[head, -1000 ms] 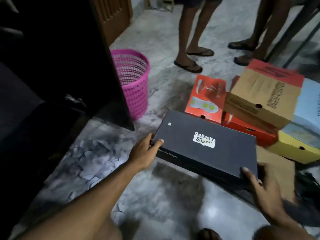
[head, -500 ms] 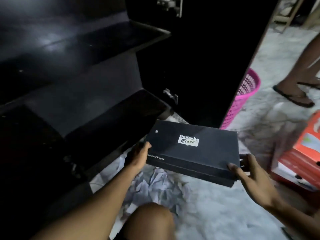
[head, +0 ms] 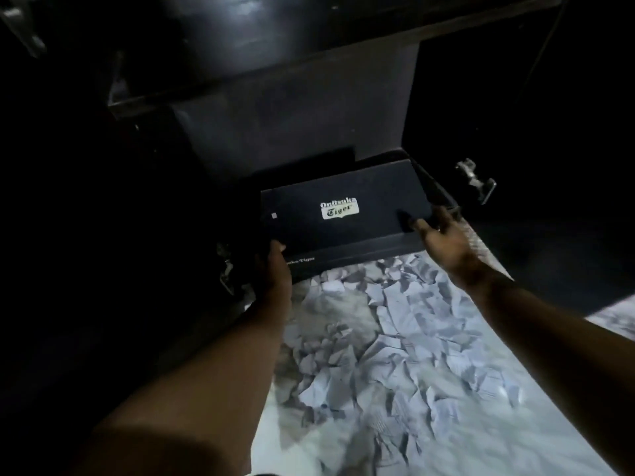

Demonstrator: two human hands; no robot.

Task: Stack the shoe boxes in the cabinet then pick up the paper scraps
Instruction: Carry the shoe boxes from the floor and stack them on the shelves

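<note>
Both hands are clamped on one flat black cardboard shoe box (head: 343,214): the left hand (head: 273,269) is curled round its near left corner, the right hand (head: 438,231) is pressed at its right end. Half of the box is seen entering the bottom shelf (head: 443,197) of the dark cabinet (head: 292,108). It would best be kept level and slid squarely back. One box is counted; crumpled white paper scraps (head: 405,324), too many to count, are strewn on the floor.
</note>
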